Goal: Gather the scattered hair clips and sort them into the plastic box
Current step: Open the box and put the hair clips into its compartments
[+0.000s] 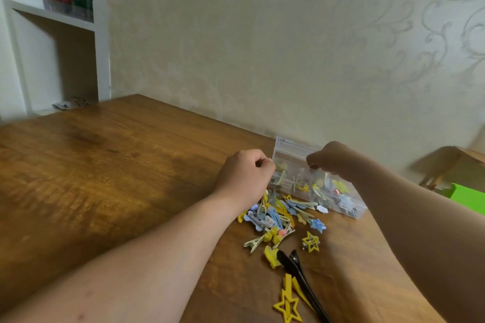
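A clear plastic box with compartments stands on the wooden table by the wall, holding several yellow and blue clips. My left hand has its fingers curled and pinches the box's left end. Over the middle of the box my right hand points its pinched fingertips down, with a small dark hair clip between them. In front of the box lies a pile of yellow, blue and pale green hair clips. Nearer to me lie a yellow star clip, a long black clip and a large yellow star clip.
The table runs wide and bare to the left of the pile. A patterned wall stands right behind the box. White shelving is at the far left. A wooden piece of furniture and a green object sit beyond the table's right edge.
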Motion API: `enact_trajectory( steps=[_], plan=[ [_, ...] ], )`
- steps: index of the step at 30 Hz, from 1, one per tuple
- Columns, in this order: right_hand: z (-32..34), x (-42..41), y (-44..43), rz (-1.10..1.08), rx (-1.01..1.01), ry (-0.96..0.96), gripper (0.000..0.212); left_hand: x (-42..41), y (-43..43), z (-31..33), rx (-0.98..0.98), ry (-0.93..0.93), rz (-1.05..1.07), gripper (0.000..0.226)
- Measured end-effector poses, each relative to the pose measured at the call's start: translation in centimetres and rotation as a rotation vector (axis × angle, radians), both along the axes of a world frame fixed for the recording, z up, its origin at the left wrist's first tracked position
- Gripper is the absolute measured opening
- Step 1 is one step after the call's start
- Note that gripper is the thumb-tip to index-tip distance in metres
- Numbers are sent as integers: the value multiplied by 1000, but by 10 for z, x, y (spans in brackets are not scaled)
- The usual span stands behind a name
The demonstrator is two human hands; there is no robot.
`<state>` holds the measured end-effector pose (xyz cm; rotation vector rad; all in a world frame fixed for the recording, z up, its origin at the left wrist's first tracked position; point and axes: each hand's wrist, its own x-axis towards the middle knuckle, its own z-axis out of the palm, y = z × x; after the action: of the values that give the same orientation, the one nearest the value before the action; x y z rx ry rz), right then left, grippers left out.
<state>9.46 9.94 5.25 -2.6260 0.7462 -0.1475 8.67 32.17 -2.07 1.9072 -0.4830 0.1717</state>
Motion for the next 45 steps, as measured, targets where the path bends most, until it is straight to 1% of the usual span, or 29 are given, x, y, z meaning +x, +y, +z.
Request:
enact_trajectory(
  steps=[3, 7, 9, 12, 15, 18, 20, 26, 29, 35, 38, 40, 43, 45],
  plan=[
    [2, -16, -4, 6, 52, -181, 20, -1, 0, 1, 0, -3, 3, 30],
    [2, -69, -3, 80, 131, -390, 22, 0, 0, 0, 1, -1, -7, 29],
    [-1, -99, 0, 134, 189, -450, 23, 1, 0, -1, 6, 3, -11, 31],
    [-9, -128, 5, 179, 190, -462, 24, 1, 0, -1, 28, 5, 7, 31],
    [-28, -140, 6, 219, 196, -421, 23, -2, 0, 2, 50, -7, 23, 29],
    [-48, -144, 5, 280, 181, -305, 12, -3, -1, 4, 59, -19, 25, 30],
    [-54, -143, 6, 309, 120, -257, 7, -3, -2, 4, 45, -16, 31, 29],
    [-53, -142, 10, 390, 2, -130, 13, -4, -3, 4, 36, 15, 37, 29],
    [-50, -143, 12, 402, -36, -115, 12, -5, -2, 5, 25, 25, 39, 29],
    [-44, -146, 12, 374, -9, -84, 18, -7, -1, 6, 19, 21, 34, 28],
    [-38, -149, 13, 379, -14, -28, 17, -6, -1, 5, 3, 25, 27, 29],
    [-34, -151, 13, 383, -1, 25, 24, -5, -1, 4, 5, 24, 20, 29],
    [-28, -153, 11, 391, 15, 86, 18, -4, 0, 4, 20, 14, 13, 30],
    [-25, -155, 10, 406, 8, 106, 19, -4, 0, 3, 26, 10, 9, 30]
  ],
)
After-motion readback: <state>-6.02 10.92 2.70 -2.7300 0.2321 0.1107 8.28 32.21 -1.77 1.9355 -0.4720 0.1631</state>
